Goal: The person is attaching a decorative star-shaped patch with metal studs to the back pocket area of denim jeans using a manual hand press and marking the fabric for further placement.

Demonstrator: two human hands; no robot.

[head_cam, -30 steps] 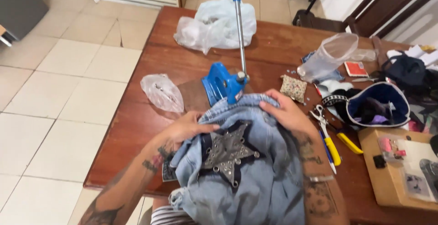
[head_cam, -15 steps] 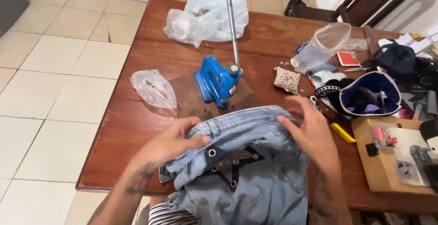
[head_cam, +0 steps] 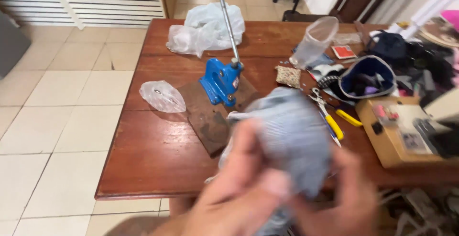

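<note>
Denim bundle (head_cam: 287,135) gripped by left hand (head_cam: 239,193) and right hand (head_cam: 349,197) near blue press (head_cam: 221,80)

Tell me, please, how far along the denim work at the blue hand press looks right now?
Done: nothing shows in this blur. In hand: both hands, left hand and right hand, bunch the denim garment near the table edge. Left: the blue hand press stands empty.

Press (head_cam: 221,80) stands on a board (head_cam: 205,116) mid-table (head_cam: 143,169); small bag (head_cam: 162,97) left of it, bigger bag (head_cam: 205,28) behind. Scissors (head_cam: 325,109) and box (head_cam: 397,133) lie right. Garment (head_cam: 282,135) sits in front (held by both hands).
</note>
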